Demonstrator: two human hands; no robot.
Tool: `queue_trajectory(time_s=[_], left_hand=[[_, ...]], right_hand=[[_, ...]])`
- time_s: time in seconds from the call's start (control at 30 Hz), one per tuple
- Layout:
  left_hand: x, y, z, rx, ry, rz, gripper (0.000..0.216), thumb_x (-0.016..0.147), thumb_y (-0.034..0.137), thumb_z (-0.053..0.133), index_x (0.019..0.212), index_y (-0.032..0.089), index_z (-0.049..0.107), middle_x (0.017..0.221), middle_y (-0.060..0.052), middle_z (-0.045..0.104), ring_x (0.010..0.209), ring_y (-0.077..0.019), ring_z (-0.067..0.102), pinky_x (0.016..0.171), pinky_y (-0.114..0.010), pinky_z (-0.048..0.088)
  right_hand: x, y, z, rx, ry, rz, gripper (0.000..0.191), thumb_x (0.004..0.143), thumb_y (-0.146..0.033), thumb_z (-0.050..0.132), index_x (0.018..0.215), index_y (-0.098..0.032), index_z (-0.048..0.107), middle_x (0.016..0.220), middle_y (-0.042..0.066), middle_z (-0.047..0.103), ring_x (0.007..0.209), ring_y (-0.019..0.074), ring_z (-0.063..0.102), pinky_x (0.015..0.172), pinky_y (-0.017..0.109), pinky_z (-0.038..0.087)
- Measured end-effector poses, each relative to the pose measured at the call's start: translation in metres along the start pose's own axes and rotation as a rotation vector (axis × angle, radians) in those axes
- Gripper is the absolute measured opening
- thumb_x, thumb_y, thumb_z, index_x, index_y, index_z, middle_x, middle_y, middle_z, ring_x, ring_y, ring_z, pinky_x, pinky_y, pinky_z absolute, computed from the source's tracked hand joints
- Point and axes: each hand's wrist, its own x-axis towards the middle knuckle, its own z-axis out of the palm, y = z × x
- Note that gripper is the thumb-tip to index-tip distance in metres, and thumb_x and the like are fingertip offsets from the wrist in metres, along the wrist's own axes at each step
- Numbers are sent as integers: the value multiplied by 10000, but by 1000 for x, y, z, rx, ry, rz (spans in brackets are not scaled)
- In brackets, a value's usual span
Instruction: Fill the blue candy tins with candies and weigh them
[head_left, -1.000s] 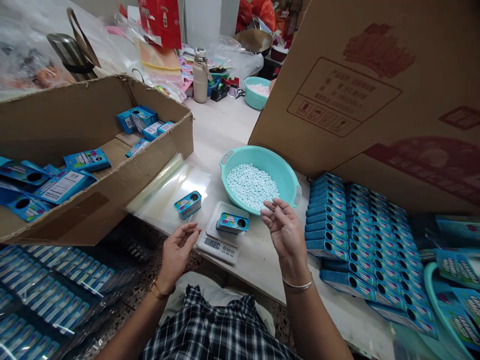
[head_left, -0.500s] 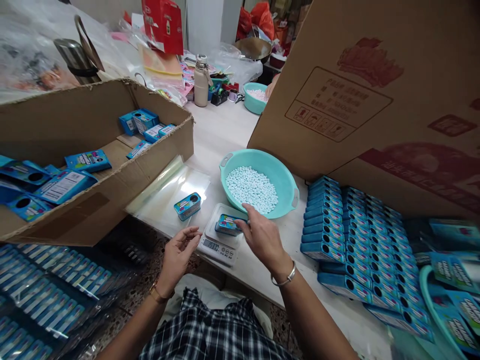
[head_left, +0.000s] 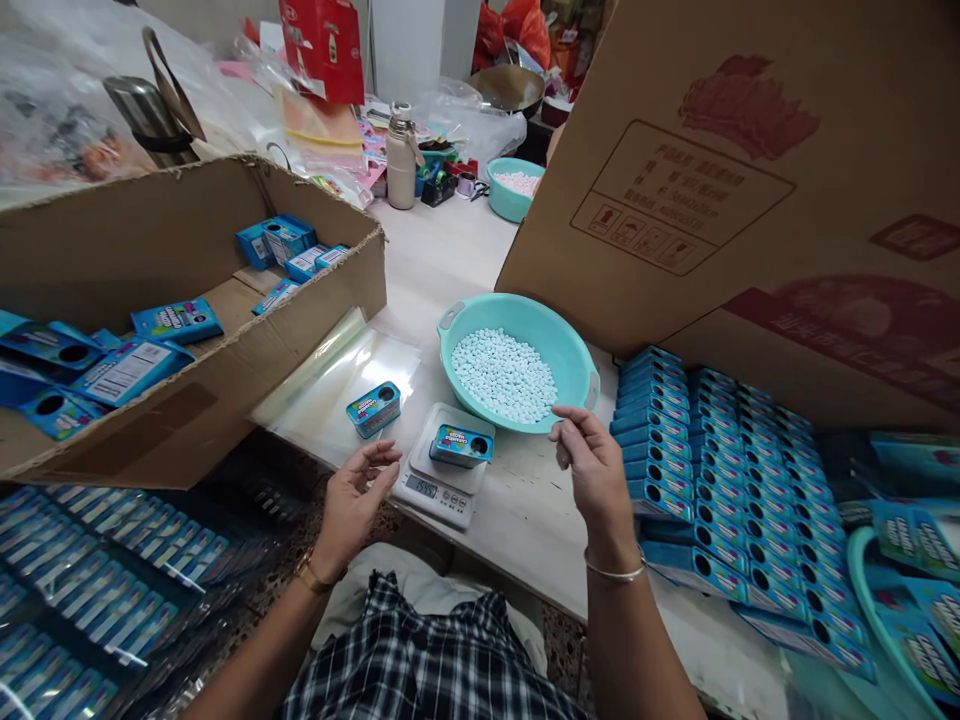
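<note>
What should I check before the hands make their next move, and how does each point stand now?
1. Blue box resting on the scale: ok.
2. Display showing digits: ok; exact reading: cannot tell.
3. Left hand off the box on the scale: ok; clear of the scale's edge: cannot tell.
4. Right hand off that box: ok; fingers empty: cannot tell.
5. Pale pellets left in the turquoise basin: ok.
6. Second blue box off the scale: ok.

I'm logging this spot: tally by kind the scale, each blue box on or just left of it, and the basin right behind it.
Scale: 1
Blue boxes: 2 (one on the scale, one left)
Basin: 1
Total: 4
</note>
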Motion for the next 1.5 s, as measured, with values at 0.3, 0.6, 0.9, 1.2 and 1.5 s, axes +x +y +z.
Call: queue_trajectory(time_s=[0.3, 0.6, 0.9, 1.2, 1.5], left_hand=[[27, 39, 5, 303, -185, 392, 709, 796, 334, 727, 1425, 260, 410, 1360, -121, 541, 1255, -273, 523, 960, -389, 477], [50, 72, 68, 934, -598, 791, 314, 830, 248, 631, 1144, 235, 619, 1063, -78, 652, 1015, -290, 561, 1029, -522, 326], [-2, 77, 216, 758, -867, 957, 262, 838, 328, 646, 1073, 216, 615, 1010, -65, 645, 1031, -272, 548, 1081, -536, 241], [-36, 37, 320, 880, -903, 985, 317, 806, 282, 648, 1108, 201, 601, 1057, -89, 626, 1127, -296, 503, 1128, -574, 179], [-31, 43, 288, 872, -897, 596, 522, 858, 400, 555, 1309, 156, 454, 1172, -149, 579, 936, -300, 638, 781, -415, 499]], right_hand=[[22, -21, -9, 97, 40, -33, 299, 874, -322, 556, 1159, -230, 573, 1108, 79, 659, 731, 140, 654, 700, 331, 545], [-1, -40, -17, -321, 47, -339, 300, 938, -337, 524, 1211, -245, 608, 1173, 94, 629, 999, 209, 629, 856, 368, 507], [-138, -2, -51, -98, 348, -277, 174, 935, -242, 527, 1017, -273, 678, 798, 21, 663, 726, 178, 630, 688, 323, 507], [-152, 4, -83, -115, 557, -202, 176, 941, -319, 530, 991, -225, 671, 754, 21, 652, 707, 168, 618, 676, 301, 504], [-122, 69, -105, -314, 500, 162, 501, 929, -531, 469, 1259, -159, 534, 976, 87, 708, 765, 193, 666, 705, 320, 532]])
